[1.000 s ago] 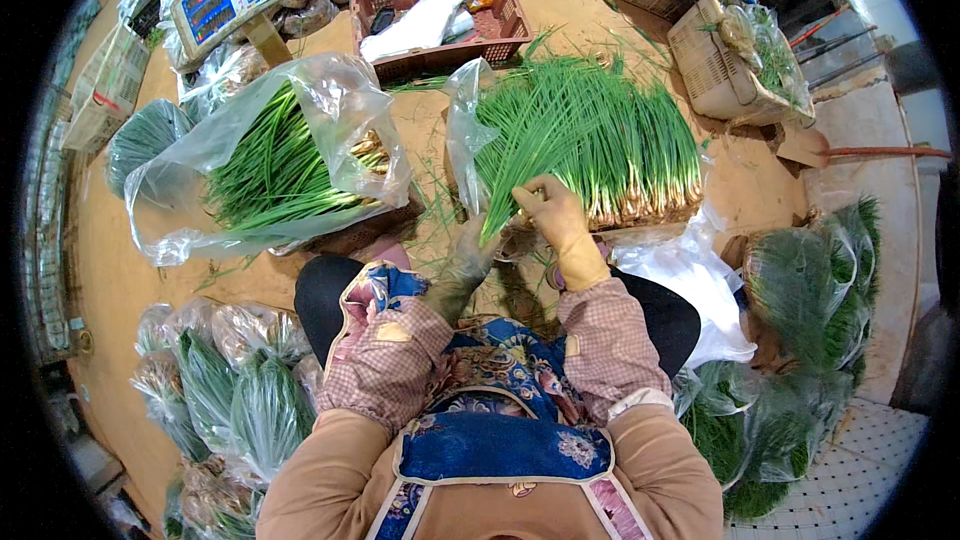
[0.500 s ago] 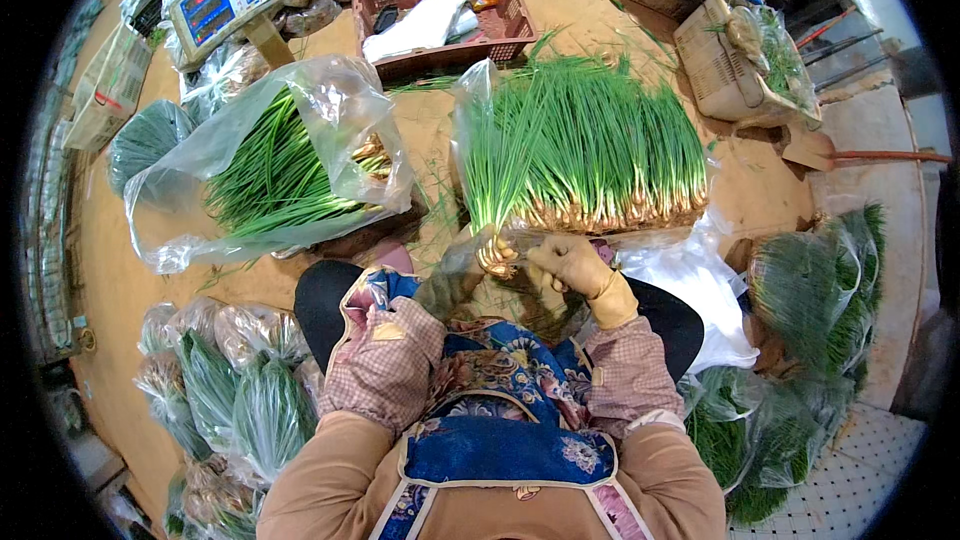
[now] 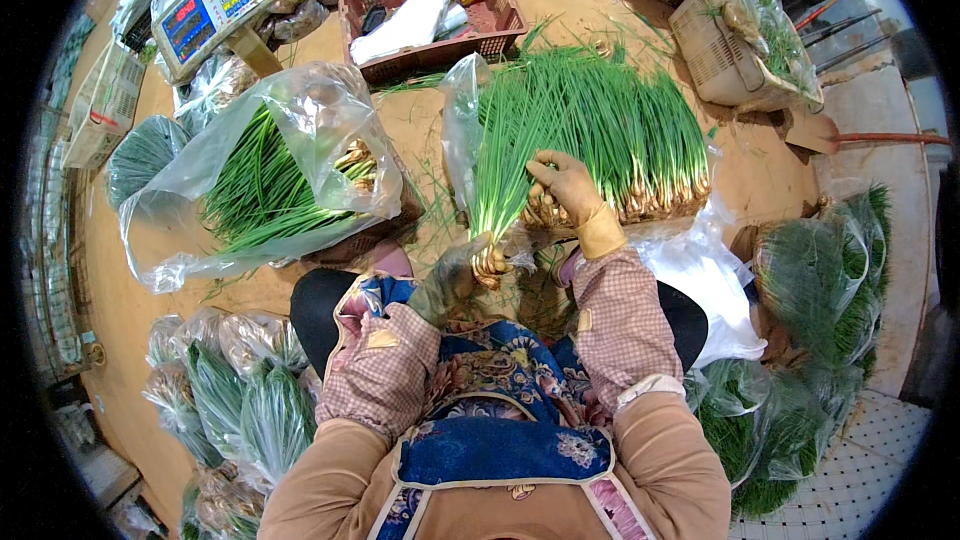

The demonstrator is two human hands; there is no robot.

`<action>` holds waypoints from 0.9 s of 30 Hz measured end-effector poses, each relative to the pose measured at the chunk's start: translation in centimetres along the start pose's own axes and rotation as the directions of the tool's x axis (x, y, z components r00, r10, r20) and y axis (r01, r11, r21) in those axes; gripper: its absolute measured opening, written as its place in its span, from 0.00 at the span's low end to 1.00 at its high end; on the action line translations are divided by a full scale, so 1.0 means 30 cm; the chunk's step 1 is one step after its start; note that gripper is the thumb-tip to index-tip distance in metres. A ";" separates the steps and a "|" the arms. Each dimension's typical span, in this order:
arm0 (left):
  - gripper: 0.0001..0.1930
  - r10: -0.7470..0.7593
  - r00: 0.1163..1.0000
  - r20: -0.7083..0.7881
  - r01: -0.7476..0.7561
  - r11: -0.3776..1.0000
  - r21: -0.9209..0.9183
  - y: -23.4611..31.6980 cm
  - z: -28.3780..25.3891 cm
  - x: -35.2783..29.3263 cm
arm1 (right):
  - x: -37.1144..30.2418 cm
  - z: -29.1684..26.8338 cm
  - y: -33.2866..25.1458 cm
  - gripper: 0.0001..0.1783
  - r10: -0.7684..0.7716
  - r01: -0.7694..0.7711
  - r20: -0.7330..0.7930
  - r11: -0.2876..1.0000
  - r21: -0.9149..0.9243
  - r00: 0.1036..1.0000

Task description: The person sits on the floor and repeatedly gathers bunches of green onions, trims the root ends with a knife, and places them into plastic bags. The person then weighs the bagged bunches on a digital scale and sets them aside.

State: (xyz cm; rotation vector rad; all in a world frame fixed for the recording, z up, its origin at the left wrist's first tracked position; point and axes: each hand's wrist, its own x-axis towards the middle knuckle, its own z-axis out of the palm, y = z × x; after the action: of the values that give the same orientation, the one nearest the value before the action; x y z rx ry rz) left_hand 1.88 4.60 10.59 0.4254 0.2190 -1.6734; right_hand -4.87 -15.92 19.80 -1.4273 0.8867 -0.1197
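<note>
My left hand (image 3: 446,285), in a dark, dirty glove, is closed round the bulb end of a bunch of spring onions (image 3: 497,175). Its pale bulbs hang just beside my fingers, while the long green leaves point away from me. My right hand (image 3: 565,186), in a tan glove, is at the bunch's right side, fingers bent and fingertips against the leaves. Whatever lies between those fingertips is too small to make out. Behind and to the right, a dense row of spring onions (image 3: 625,130) lies with bulbs toward me, partly beside clear plastic (image 3: 462,105).
An open clear bag of spring onions (image 3: 280,175) lies on the left. Beyond are a brown crate (image 3: 440,58) and a digital scale (image 3: 215,10). Bagged greens (image 3: 245,410) sit near left, more (image 3: 825,290) at right, by white plastic bags (image 3: 705,285). A shovel (image 3: 820,132) lies far right.
My right hand has moved up and away from the bulbs to the leaves of the bunch. My left hand still grips the bulb end, and the view has shifted slightly.
</note>
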 end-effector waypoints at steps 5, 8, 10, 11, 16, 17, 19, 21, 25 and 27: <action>0.18 -0.097 0.987 0.129 0.109 0.990 -0.086 0.004 -0.049 0.016 | -0.015 0.009 0.034 0.12 -0.040 0.040 -0.007 0.999 -0.008 0.999; 0.18 -0.006 0.999 0.039 0.006 1.000 -0.004 -0.007 -0.056 0.039 | -0.005 0.013 0.110 0.10 -0.189 0.133 -0.155 0.939 -0.316 0.970; 0.18 0.049 0.995 -0.088 -0.038 0.992 0.118 -0.001 -0.023 0.004 | -0.033 0.025 0.067 0.08 -0.303 0.247 -0.267 0.943 -0.225 0.915; 0.18 0.076 0.986 -0.145 -0.049 0.982 0.180 0.004 0.005 -0.014 | -0.037 0.002 0.043 0.08 -0.228 0.255 -0.347 0.966 0.034 0.910; 0.17 0.375 0.921 -0.107 -0.366 0.926 0.092 0.075 0.089 -0.031 | -0.077 -0.142 -0.027 0.14 -0.107 0.112 -0.033 0.967 0.228 0.994; 0.17 0.412 0.906 -0.094 -0.406 0.910 0.079 0.078 0.080 -0.033 | -0.081 -0.129 0.000 0.16 0.085 -0.110 0.283 0.991 0.073 0.955; 0.19 0.417 0.909 0.020 -0.417 0.908 0.045 0.087 0.058 -0.020 | -0.082 -0.119 0.087 0.21 0.233 -0.046 0.354 0.885 -0.464 0.906; 0.18 0.400 0.916 -0.031 -0.394 0.911 0.119 0.067 0.034 -0.002 | 0.012 -0.154 0.295 0.24 0.032 -0.037 -0.019 0.761 -0.648 0.999; 0.19 0.375 0.903 -0.208 -0.341 0.922 0.183 0.035 0.027 0.019 | 0.100 -0.115 0.379 0.29 0.029 -0.278 -0.317 0.560 -0.780 0.948; 0.21 0.428 0.852 -0.302 -0.363 0.898 0.250 0.022 -0.018 0.040 | 0.139 -0.071 0.431 0.18 -0.011 -0.328 -0.360 0.393 -0.859 0.933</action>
State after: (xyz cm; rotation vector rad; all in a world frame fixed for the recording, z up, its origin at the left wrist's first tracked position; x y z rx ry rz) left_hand 2.49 3.60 9.69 0.8543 0.2206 -1.2015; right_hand -8.78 -17.47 6.72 -2.3978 1.4841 0.3891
